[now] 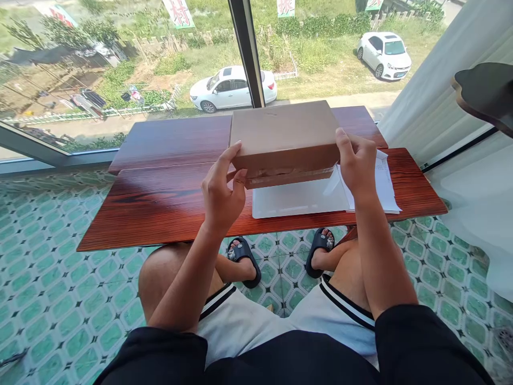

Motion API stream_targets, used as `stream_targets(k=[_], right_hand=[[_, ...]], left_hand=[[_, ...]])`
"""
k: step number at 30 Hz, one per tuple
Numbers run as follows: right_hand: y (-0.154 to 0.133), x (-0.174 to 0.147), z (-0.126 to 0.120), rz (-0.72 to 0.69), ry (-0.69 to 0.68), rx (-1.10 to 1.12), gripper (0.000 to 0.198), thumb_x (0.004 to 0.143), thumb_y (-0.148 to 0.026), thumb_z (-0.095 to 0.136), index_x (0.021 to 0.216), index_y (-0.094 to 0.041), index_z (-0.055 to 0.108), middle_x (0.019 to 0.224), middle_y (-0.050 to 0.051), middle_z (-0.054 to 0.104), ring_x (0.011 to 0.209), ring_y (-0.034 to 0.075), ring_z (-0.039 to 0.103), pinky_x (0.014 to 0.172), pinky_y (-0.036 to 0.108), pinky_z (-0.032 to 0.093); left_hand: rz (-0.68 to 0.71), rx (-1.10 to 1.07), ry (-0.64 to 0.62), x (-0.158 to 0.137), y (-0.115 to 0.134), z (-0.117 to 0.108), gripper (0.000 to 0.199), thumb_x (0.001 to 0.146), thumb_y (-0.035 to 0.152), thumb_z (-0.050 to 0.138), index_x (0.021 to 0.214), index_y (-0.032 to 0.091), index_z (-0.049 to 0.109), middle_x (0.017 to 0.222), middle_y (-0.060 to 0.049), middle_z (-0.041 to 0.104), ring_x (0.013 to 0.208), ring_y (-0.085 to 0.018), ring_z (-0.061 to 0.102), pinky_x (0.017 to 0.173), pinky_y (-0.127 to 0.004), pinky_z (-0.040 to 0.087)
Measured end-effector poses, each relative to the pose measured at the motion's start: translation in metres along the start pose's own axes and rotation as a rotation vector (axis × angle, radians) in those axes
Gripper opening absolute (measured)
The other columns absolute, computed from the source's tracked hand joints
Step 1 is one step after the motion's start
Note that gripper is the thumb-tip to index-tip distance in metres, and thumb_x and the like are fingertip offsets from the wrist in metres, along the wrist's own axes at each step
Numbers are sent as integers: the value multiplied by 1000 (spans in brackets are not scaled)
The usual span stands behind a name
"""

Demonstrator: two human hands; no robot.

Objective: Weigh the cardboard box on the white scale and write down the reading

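Note:
A brown cardboard box (285, 131) is held up between my two hands above the table, tilted with its front edge toward me. Clear tape runs along its lower front side. My left hand (225, 187) grips the box's left end, thumb and forefinger at the front corner. At the right end, my right hand (356, 160) holds on with the thumb near the top front corner; its other fingers are partly hidden. Beneath the box lies a flat, whitish, shiny panel (296, 202), partly covered from view. White papers (387, 184) rest beside it, behind my right wrist.
The dark red wooden table (160, 198) stretches across in front of my knees, made of two long boards. A window with a dark frame post (246, 51) stands behind it. White curtains (444, 96) hang at the right, near a dark scalloped object (487, 93).

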State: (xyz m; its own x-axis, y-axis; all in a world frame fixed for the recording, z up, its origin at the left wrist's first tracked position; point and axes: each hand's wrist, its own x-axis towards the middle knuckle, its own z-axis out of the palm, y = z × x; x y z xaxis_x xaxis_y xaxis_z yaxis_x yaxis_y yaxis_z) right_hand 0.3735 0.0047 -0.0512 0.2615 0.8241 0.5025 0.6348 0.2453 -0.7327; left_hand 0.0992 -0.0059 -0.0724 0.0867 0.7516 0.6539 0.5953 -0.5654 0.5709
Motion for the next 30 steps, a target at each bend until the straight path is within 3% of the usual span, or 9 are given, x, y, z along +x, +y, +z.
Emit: stream_targets(k=[14,21,30], right_hand=[[19,-2,-11,42,40,-52,53,100,-56,44,60,-23,29,62,0,22,62,15,30,61,32,33],[20,-8,-12,92,47,-41,52,100,-44,49,60,-23,23,63,-1,20,62,14,24,62,32,30],[25,-11,-16,83,51,-65,52,98,-53,46,61,-24,24,63,-1,19,62,14,21,58,31,29]], left_hand=[[-19,-121,-97,-4,-6,22,48,100,44,47,142,21,54,138,-13,63,128,-23,60,92,-30,60],[-37,-163,-106,-5,-9,29,49,99,43,51,141,19,56,138,-14,63,128,-23,60,90,-28,60],[-58,-177,-118,-7,-9,34,49,98,43,52,141,20,57,138,-14,63,129,-24,61,87,-27,61]])
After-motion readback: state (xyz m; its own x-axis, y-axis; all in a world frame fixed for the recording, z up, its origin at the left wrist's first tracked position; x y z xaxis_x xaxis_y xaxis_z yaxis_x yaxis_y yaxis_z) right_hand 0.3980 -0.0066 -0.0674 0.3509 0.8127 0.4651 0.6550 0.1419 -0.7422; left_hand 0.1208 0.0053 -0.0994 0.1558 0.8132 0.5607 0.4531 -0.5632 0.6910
